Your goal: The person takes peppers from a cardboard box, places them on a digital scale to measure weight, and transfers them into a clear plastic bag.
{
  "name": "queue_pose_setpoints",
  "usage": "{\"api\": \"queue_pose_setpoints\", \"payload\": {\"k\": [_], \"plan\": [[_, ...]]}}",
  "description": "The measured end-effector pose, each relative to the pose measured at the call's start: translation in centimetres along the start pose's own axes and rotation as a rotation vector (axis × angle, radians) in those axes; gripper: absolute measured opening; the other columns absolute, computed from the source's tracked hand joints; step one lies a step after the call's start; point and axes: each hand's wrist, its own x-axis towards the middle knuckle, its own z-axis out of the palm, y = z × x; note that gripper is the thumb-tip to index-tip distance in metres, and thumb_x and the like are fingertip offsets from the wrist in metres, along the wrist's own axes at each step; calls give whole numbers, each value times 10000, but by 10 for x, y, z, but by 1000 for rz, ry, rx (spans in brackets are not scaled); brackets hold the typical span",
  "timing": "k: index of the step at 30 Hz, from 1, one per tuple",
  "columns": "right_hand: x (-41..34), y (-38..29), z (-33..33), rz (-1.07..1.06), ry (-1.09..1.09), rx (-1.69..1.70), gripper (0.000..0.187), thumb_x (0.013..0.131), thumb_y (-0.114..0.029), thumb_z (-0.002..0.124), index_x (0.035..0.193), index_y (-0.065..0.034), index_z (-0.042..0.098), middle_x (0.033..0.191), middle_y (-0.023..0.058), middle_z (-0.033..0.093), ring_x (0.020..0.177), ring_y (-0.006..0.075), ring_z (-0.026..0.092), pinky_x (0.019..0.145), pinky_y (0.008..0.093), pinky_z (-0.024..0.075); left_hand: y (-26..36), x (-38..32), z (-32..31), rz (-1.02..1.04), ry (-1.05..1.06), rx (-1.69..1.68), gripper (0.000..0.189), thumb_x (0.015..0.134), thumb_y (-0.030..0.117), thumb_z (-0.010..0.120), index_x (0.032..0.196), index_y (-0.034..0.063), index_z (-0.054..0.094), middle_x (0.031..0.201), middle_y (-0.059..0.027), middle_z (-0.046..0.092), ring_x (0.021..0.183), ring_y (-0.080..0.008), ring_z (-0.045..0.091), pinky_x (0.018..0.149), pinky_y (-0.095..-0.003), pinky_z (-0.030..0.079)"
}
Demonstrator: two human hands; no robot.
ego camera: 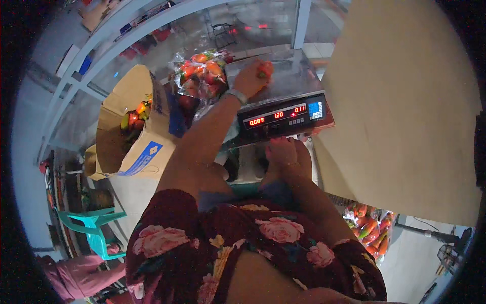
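Observation:
My left hand (248, 83) reaches over the metal platter (290, 70) of a digital weighing scale. Its fingers are around a red pepper (265, 70) with a green patch. The scale's front panel (281, 117) shows lit red digits and a keypad. My right hand (281, 151) lies curled by my knee, just below the panel, and nothing can be seen in it. Left of the platter sits a clear plastic bag (201, 74) full of red and orange peppers. Farther left, an open cardboard box (140, 152) holds more peppers (134, 117).
A big cardboard sheet or panel (398, 114) rises on the right. Below it is another clear bag of peppers (370, 228). A turquoise plastic chair (97, 231) stands at lower left, near pink cloth (81, 275). Beyond the scale runs a metal-framed glass partition (302, 22). A fan (450, 254) is at lower right.

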Motion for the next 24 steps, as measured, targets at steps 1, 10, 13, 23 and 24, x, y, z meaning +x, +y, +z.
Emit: {"api": "queue_pose_setpoints", "payload": {"k": [1,10,13,23,24], "plan": [[0,-6,-9,2,1,-2,245,722,-317,558,759,-86,633,766,94,626,831,238,585,772,426,408,0,4,14,3,0,-1,524,731,337,666,1179,131,490,1070,-131,552,1082,-353,462,878,-441,402],[-2,-17,-33,43,-104,-70,229,731,-288,542,764,-79,630,776,92,623,817,231,584,766,418,402,0,24,60,-216,129,622,604,654,534,657,1155,233,507,1178,-141,489,1181,-415,360,961,-641,164],[-6,-18,-28,37,-60,-74,226,720,-295,557,771,-86,626,777,84,619,823,222,579,760,408,398,8,21,53,-285,-44,758,690,629,580,653,1186,212,480,1230,-151,441,1215,-424,309,964,-652,136],[-1,-10,1,6,-28,-22,222,696,-314,596,781,-110,624,805,65,622,841,212,571,774,394,387,1,5,42,-142,-80,697,915,552,613,688,1268,146,364,1293,-140,397,1229,-377,314,967,-659,122],[-1,-11,-1,8,-42,-37,220,697,-313,596,785,-113,625,811,65,622,844,211,571,775,392,385,3,2,40,-130,-77,685,919,554,606,692,1275,149,353,1303,-142,387,1232,-379,310,968,-655,129]]}}
